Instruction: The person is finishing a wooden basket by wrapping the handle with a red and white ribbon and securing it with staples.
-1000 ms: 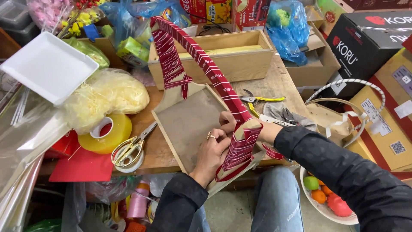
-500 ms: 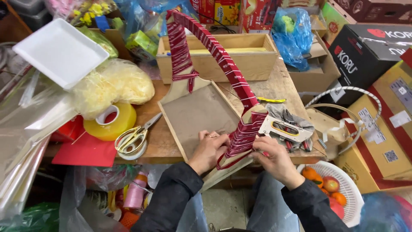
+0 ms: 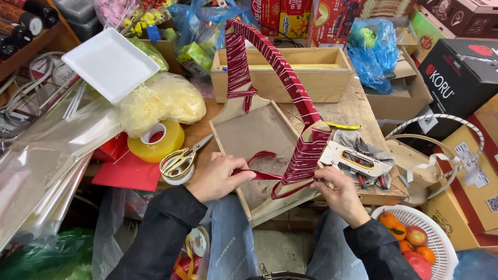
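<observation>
A loose end of red ribbon (image 3: 262, 175) is pinched between the fingers of the left hand (image 3: 218, 177), which rests on the near rim of the shallow wooden basket tray (image 3: 249, 132). The right hand (image 3: 340, 192) is closed on the base of the ribbon-wrapped arched handle (image 3: 306, 155), where the wrapping meets the tray's near right corner. By the look of it, the wrapping of the handle is at its finishing step: the tail is being drawn taut at the handle's foot. The next move appears to call for steady tension on the tail while it is fastened down.

Just beyond the right hand a metal stapler (image 3: 355, 159) lies on a grey cloth. To the left of the left hand, scissors (image 3: 181, 159) lie beside a yellow tape roll (image 3: 155, 141). Farther out, a long wooden box (image 3: 282, 75) stands behind the tray.
</observation>
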